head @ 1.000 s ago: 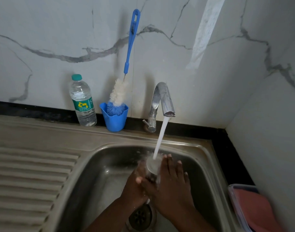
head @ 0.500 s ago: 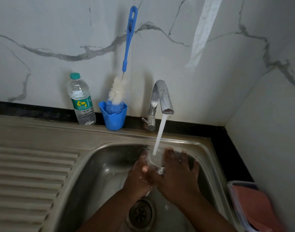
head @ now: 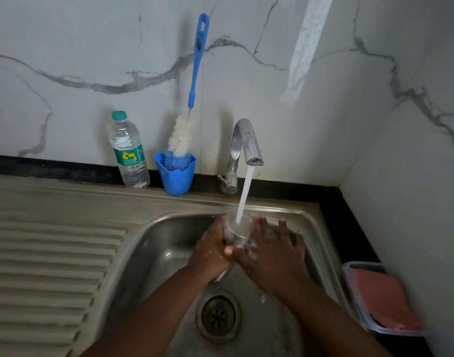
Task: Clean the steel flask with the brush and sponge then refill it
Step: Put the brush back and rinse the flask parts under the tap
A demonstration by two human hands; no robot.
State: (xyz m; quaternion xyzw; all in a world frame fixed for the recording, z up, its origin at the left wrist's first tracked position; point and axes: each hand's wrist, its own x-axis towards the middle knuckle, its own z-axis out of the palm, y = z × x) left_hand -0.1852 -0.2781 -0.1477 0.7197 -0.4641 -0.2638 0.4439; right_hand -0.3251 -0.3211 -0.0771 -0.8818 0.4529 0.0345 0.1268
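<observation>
Left hand (head: 211, 253) curled round the steel flask (head: 237, 231), right hand (head: 271, 249) with fingers spread against its other side, flask upright over the sink (head: 148, 243), tap (head: 244, 148) water pouring into its mouth, brush (head: 184, 130) standing in blue cup (head: 175, 177) beside a plastic bottle (head: 128, 150)

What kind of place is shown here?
Most likely a home kitchen sink area: a steel sink with a ribbed drainboard, a running tap, and a bottle brush standing in a blue cup against the marble-patterned wall.
</observation>
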